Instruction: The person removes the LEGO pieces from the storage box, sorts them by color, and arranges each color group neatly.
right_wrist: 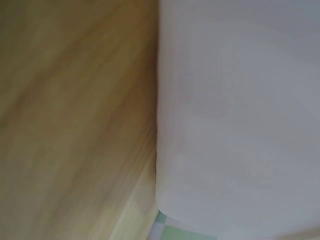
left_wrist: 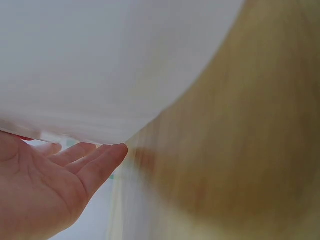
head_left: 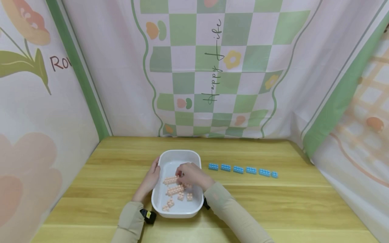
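A white plastic basin (head_left: 177,212) sits on the table with several pale pink toy building bricks inside. My left hand (head_left: 153,177) is at the basin's left side. In the left wrist view its fingers (left_wrist: 102,167) are fairly straight, tips against the outer wall. My right hand (head_left: 192,173) reaches over the right rim, fingers curled down and pinching at the end of a row of pink bricks (head_left: 171,180); the fingertips are partly hidden. Nearer me lie another pink row (head_left: 175,190) and small loose bricks (head_left: 170,202). The right wrist view shows only the basin's wall (right_wrist: 240,110) and table.
Right of the basin, several blue building bricks (head_left: 238,169) form a spaced line, ending in a smaller blue brick (head_left: 275,174). The wooden table (head_left: 288,209) meets a patterned curtain (head_left: 209,67) at the back, with more cloth on both sides.
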`<state>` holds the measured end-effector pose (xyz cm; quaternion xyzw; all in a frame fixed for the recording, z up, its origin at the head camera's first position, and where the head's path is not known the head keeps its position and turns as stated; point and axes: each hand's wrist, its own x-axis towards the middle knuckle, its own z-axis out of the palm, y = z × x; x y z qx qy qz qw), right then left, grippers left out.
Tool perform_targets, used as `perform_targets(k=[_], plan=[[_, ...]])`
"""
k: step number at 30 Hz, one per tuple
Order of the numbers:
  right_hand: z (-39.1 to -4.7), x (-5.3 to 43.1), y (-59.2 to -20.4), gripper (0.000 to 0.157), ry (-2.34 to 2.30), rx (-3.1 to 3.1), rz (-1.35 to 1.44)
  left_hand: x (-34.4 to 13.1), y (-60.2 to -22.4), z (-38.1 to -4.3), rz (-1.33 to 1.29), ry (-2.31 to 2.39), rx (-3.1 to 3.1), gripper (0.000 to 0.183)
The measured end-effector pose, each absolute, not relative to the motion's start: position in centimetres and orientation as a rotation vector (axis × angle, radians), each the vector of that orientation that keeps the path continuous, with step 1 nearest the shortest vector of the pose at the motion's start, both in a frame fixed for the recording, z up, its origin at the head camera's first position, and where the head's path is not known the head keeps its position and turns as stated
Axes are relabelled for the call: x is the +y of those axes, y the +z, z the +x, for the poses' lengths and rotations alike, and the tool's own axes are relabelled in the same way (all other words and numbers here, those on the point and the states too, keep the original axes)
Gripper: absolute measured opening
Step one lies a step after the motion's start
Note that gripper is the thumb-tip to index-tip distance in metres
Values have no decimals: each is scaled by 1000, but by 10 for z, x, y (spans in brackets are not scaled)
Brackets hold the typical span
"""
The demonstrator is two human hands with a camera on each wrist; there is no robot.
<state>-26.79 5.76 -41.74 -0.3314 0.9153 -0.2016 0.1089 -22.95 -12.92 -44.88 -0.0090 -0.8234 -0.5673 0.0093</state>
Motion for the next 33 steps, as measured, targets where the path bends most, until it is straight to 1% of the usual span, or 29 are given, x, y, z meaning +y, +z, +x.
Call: perform_targets(k=[18,25,33], plan=[[-265,60,-409,11,-606,2781,-1104,-130,-452,-231,-19,-1726,-2588,49],[-264,69,-400,15,-618,2796,-1106,-128,-452,-231,-7,-1721,-2610,50],[-265,87,-382,16,-700,2828,-1164,-130,-450,-231,-2,-1720,-2620,50]])
